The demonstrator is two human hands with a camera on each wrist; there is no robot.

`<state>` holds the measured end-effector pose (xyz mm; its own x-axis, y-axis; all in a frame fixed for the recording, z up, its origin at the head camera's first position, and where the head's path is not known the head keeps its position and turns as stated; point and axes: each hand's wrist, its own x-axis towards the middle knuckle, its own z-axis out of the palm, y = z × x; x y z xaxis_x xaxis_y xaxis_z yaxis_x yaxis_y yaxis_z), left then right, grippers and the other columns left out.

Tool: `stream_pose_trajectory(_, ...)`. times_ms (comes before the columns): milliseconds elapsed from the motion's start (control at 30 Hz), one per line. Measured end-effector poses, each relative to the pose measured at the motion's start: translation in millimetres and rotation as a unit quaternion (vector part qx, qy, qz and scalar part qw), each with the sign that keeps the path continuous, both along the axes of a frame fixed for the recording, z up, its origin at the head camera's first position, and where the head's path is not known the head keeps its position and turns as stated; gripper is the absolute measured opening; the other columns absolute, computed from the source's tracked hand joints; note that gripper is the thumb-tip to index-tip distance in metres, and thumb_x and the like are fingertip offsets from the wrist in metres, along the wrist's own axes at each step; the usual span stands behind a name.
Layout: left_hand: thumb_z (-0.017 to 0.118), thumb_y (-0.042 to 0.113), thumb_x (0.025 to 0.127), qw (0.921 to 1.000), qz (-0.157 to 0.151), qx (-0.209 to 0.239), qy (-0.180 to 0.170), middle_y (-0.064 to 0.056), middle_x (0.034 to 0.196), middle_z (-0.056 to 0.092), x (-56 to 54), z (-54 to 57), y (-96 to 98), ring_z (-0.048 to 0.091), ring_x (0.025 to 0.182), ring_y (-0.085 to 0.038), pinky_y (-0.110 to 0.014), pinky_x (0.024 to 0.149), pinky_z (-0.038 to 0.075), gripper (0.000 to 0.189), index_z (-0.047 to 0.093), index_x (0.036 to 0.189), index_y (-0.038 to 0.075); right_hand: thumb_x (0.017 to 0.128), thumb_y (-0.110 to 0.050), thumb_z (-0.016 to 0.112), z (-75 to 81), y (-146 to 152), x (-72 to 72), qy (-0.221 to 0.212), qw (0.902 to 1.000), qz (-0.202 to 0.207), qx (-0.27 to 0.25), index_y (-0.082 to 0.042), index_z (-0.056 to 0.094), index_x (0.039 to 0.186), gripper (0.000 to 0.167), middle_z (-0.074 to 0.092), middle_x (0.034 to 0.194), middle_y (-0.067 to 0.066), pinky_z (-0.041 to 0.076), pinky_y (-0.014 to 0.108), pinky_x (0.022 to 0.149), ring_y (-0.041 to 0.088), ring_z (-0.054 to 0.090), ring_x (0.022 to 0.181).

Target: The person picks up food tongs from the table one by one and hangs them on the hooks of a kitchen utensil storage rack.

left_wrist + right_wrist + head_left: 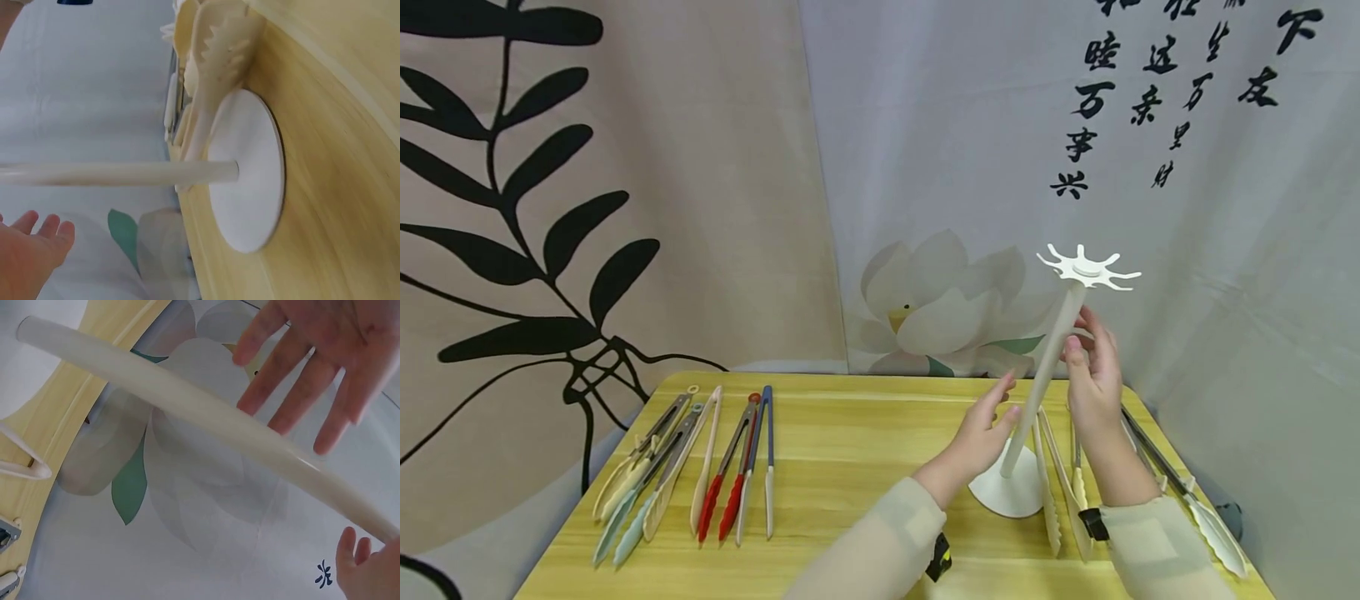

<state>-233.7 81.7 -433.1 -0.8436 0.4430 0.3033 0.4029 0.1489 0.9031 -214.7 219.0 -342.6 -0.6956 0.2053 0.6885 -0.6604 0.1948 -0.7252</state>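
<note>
A white stand tops its slanting pole (1051,367) with a spoked hook ring (1084,270). Its round base (1009,502) rests on the wooden table, shown flat on the wood in the left wrist view. My left hand (973,437) is beside the lower pole, fingers extended and apart; the left wrist view also shows this hand (28,259) off the pole. Higher up, on the right side, my right hand (1096,375) has its fingers and thumb close to the pole. In the right wrist view, spread left fingers (300,394) overlap the pole.
On the table's left lie several tongs: beige and pale green ones (651,479), red-tipped ones (730,475) and blue-handled ones (769,467). Beige-headed tongs (1060,492) lie right by the base, with metal-handled tongs (1198,508) farther right. A printed curtain (760,208) hangs behind.
</note>
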Motion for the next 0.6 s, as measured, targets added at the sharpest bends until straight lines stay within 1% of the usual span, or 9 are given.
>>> stream_pose_trajectory(100, 0.041, 0.029, 0.102, 0.9997, -0.004, 0.019, -0.017, -0.002, 0.149, 0.038, 0.4, 2.6, 7.4, 0.04, 0.133, -0.024, -0.046, 0.107, 0.036, 0.053, 0.023, 0.151, 0.023, 0.098, -0.001, 0.043, -6.3, 4, -8.4, 0.005, 0.9996, 0.007, -0.026, 0.0, 0.04, 0.141, 0.043, 0.045, 0.123, -0.003, 0.046, 0.012, 0.083, 0.007, 0.051, 0.101)
stream_pose_trajectory(167, 0.041, 0.027, 0.102, 0.9992, -0.007, 0.032, -0.022, -0.004, 0.147, 0.041, 0.2, 4.2, 11.2, 0.042, 0.132, -0.026, -0.044, 0.106, 0.039, 0.052, 0.025, 0.151, 0.02, 0.098, -0.002, 0.044, -10.1, 5, -13.9, 0.008, 0.999, 0.012, -0.042, -0.002, 0.041, 0.141, 0.043, 0.047, 0.123, -0.003, 0.046, 0.012, 0.082, 0.007, 0.053, 0.099)
stream_pose_trajectory(200, 0.041, 0.026, 0.102, 0.9989, -0.009, 0.04, -0.023, -0.006, 0.146, 0.042, -0.3, 4.7, 12.9, 0.043, 0.13, -0.027, -0.042, 0.105, 0.04, 0.052, 0.026, 0.15, 0.019, 0.098, -0.003, 0.044, -9.5, 4, -14.2, 0.006, 0.9989, 0.011, -0.045, -0.003, 0.041, 0.141, 0.043, 0.048, 0.122, -0.003, 0.046, 0.012, 0.081, 0.007, 0.054, 0.099)
stream_pose_trajectory(267, 0.042, 0.023, 0.102, 0.9984, -0.009, 0.052, -0.021, -0.009, 0.142, 0.046, -1.6, 5.0, 16.3, 0.046, 0.127, -0.027, -0.035, 0.101, 0.044, 0.05, 0.028, 0.15, 0.016, 0.098, -0.002, 0.044, -8.3, 2, -15.2, 0.004, 0.9984, 0.012, -0.055, -0.003, 0.042, 0.141, 0.043, 0.051, 0.12, -0.004, 0.046, 0.013, 0.081, 0.006, 0.054, 0.097)
stream_pose_trajectory(333, 0.043, 0.021, 0.101, 0.9978, -0.006, 0.063, -0.021, -0.011, 0.137, 0.051, -3.1, 4.5, 19.6, 0.05, 0.124, -0.024, -0.028, 0.097, 0.046, 0.049, 0.031, 0.148, 0.017, 0.098, -0.003, 0.044, -8.1, 0, -16.5, 0.002, 0.9979, 0.01, -0.063, -0.003, 0.042, 0.141, 0.043, 0.052, 0.119, -0.004, 0.046, 0.013, 0.081, 0.007, 0.054, 0.097)
stream_pose_trajectory(400, 0.043, 0.02, 0.101, 0.9976, -0.003, 0.068, -0.016, -0.012, 0.132, 0.054, -4.4, 3.9, 22.6, 0.053, 0.121, -0.021, -0.027, 0.095, 0.047, 0.047, 0.034, 0.147, 0.018, 0.098, -0.004, 0.046, -8.5, -1, -18.1, -0.003, 0.9979, 0.0, -0.065, -0.004, 0.043, 0.141, 0.043, 0.054, 0.117, -0.005, 0.046, 0.013, 0.081, 0.007, 0.054, 0.098)
stream_pose_trajectory(500, 0.044, 0.02, 0.101, 0.998, 0.004, 0.061, -0.011, -0.012, 0.126, 0.057, -6.1, 2.4, 26.8, 0.056, 0.117, -0.019, -0.025, 0.094, 0.048, 0.044, 0.038, 0.145, 0.018, 0.098, -0.007, 0.046, -10.0, -1, -20.4, -0.013, 0.9979, -0.022, -0.06, -0.007, 0.044, 0.141, 0.043, 0.055, 0.115, -0.007, 0.045, 0.013, 0.082, 0.007, 0.054, 0.098)
stream_pose_trajectory(600, 0.045, 0.019, 0.101, 0.9983, 0.015, 0.054, -0.017, -0.011, 0.122, 0.058, -6.7, 1.6, 30.1, 0.059, 0.111, -0.018, -0.023, 0.09, 0.05, 0.042, 0.042, 0.142, 0.018, 0.099, -0.008, 0.047, -11.3, -1, -21.6, -0.019, 0.9975, -0.04, -0.054, -0.009, 0.044, 0.141, 0.043, 0.055, 0.113, -0.01, 0.045, 0.013, 0.082, 0.006, 0.053, 0.097)
